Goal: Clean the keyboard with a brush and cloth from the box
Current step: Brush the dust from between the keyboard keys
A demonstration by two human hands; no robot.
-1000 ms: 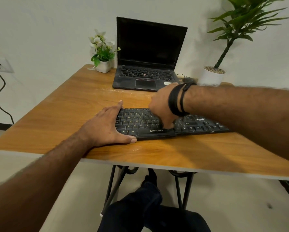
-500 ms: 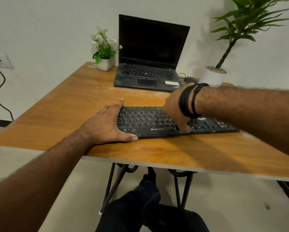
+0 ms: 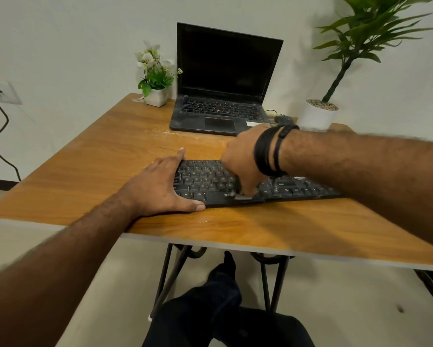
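On table: I count one keyboard
Left hand: flat, fingers straight, bracing keyboard end
Right hand: curled; I cannot tell its contents

Lighting: even, moderately bright indoor light. Shadows: soft, falling toward the viewer on the glossy orange-brown wooden tabletop. Glare: faint sheen patches on the wood. Blur: forearm edges smeared. Distortion: wide-angle bending at frame borders.

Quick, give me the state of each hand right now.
Left hand: open, flat on the table, bracing the keyboard's left end.
Right hand: fingers curled down on the keys; what it grips cannot be told.
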